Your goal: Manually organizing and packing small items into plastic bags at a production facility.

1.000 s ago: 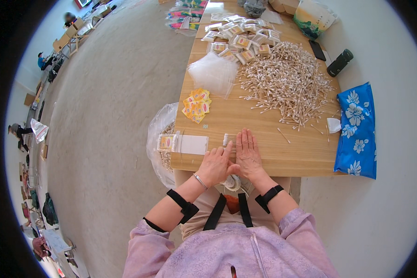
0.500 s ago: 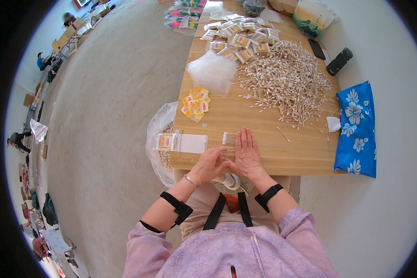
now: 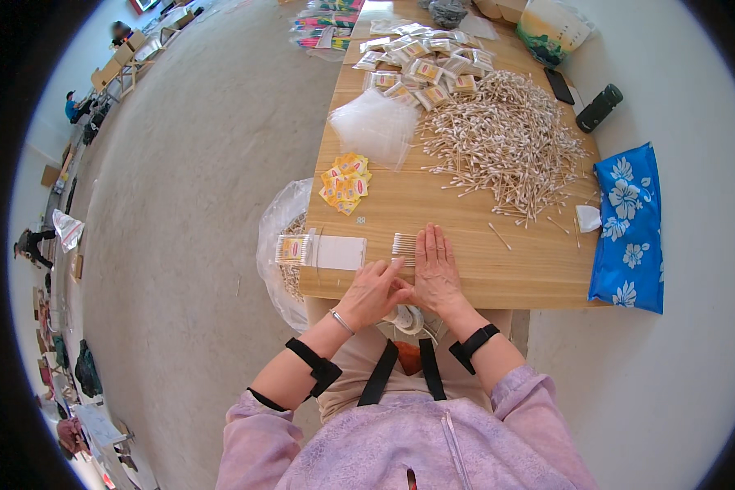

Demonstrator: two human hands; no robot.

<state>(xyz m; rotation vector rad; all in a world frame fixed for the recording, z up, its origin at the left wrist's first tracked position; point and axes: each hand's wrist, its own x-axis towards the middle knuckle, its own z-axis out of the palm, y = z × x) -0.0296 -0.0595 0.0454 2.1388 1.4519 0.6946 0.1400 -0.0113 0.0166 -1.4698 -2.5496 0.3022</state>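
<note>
Head view: two hands (image 3: 438, 273), one swab row (image 3: 403, 245)

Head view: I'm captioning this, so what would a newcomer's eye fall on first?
First, the heap of cotton swabs on the right half of the table. Then the bright blue flowered pouch at the table's right edge. Near the front, the left hand and right hand lie by a row of swabs.

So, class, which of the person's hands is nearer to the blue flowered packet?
Right. The right hand is left of the blue flowered packet, clearly apart; the left hand is farther left, on the right hand's far side.
</note>
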